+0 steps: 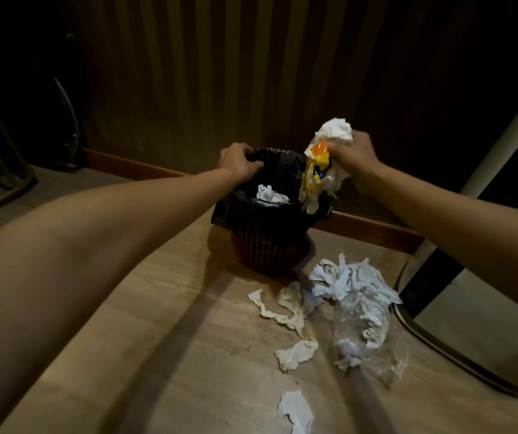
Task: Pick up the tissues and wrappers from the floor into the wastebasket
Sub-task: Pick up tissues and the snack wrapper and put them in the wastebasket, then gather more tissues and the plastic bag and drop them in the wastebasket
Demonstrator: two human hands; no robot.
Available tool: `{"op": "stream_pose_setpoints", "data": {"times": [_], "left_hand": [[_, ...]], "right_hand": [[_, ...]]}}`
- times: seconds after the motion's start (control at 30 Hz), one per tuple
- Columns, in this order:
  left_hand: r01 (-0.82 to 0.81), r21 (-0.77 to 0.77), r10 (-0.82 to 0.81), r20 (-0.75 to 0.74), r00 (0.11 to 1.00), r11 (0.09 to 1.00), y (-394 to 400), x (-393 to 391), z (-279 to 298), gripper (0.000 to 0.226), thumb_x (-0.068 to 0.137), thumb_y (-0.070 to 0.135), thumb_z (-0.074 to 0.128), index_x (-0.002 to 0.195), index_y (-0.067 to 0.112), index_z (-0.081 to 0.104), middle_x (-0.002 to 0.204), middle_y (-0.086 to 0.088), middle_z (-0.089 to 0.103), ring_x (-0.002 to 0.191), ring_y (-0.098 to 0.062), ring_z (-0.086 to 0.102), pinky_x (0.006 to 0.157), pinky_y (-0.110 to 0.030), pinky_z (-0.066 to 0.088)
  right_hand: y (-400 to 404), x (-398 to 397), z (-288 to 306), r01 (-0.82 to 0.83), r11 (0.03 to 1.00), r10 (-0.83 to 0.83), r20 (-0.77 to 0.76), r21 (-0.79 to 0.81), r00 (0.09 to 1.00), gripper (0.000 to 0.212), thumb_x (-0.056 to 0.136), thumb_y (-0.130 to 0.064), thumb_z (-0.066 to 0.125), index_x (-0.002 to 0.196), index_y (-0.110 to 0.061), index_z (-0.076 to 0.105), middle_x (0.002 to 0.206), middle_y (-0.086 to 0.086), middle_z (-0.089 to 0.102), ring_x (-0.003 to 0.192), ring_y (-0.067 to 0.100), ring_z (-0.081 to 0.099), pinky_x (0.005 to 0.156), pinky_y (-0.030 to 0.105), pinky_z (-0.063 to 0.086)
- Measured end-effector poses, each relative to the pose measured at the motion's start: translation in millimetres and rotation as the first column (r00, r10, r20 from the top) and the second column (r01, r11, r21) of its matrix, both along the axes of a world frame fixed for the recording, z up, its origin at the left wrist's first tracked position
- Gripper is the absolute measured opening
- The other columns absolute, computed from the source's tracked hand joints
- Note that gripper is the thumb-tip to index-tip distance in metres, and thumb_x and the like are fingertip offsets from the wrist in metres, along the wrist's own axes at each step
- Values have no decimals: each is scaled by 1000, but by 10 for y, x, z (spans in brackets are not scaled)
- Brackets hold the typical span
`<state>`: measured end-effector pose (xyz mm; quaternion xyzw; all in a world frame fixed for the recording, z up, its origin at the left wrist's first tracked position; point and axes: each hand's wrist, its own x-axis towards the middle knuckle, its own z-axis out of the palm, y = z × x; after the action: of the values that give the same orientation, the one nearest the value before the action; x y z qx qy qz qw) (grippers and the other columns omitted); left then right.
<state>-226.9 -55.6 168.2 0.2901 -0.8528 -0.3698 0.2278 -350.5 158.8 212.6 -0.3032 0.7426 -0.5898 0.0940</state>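
My L hand is clamped on the liner, black plastic, pinching its far-left rim, fingers curled over the edge. Liner sits in the basket, red-orange mesh, standing upright on the floor near the baseboard.

My R hand is closed tight round a bundle: white tissue wad sticking out the top, yellow/orange wrapper plus more white stuff hanging below the fist. Bundle is over the basket's right rim; low end hangs by the liner edge, can't tell if touching.

Inside the basket: one crumpled tissue visible on the black plastic.

Litter on the floor, front-right of the basket:
- big tissue heap, white, just beside the basket base
- clear bag w/ crumpled tissue in it, touching the heap's near side
- long twisted strip, off-white, left of the heap
- small scrap nearer me
- flat scrap at the bottom edge, apart from the rest

Wood-look floor, dim light, my arm shadows run across it. Striped curtain behind. Chair leg, curved metal, on the floor at right, close to the heap.
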Motion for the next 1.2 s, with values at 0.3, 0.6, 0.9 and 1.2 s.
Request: {"op": "stream_pose_setpoints", "data": {"times": [0.3, 0.6, 0.9, 1.2], "left_hand": [[-16, -263, 31, 50, 998, 965, -175, 813, -130, 27, 87, 18, 68, 114, 16, 66, 112, -5, 70, 106, -20, 65, 93, -36, 56], [292, -383, -174, 314, 934, 876, -157, 1282, -369, 12, 86, 17, 66, 93, 16, 76, 91, -1, 75, 86, -15, 69, 79, -29, 56], [604, -378, -401, 491, 773, 702, 151, 1169, -661, 8, 83, 19, 65, 88, 22, 71, 83, 0, 70, 76, -15, 62, 67, -28, 47], [728, -288, -455, 624, 635, 622, 517, 921, -1270, 5, 82, 28, 62, 84, 24, 63, 86, -2, 69, 80, -24, 66, 71, -40, 58]], "right_hand": [[-838, -10, 24, 215, 968, -215, 14, -127, 976, 40, 85, -20, 68, 124, -13, 63, 116, 4, 69, 104, 16, 64, 81, 25, 51], [-1036, 71, -114, 80, 949, -92, 23, 304, 996, 77, 74, -17, 85, 142, -17, 49, 130, 7, 55, 112, 29, 60, 73, 41, 61], [-723, 41, -115, 95, 934, -119, 51, 345, 992, 53, 84, -15, 74, 134, -15, 53, 130, 9, 55, 108, 21, 61, 75, 37, 63], [356, 225, -441, 233, 826, -166, -174, 513, 971, 22, 88, -15, 69, 110, -15, 64, 106, 4, 64, 89, 15, 67, 68, 27, 59]]}}
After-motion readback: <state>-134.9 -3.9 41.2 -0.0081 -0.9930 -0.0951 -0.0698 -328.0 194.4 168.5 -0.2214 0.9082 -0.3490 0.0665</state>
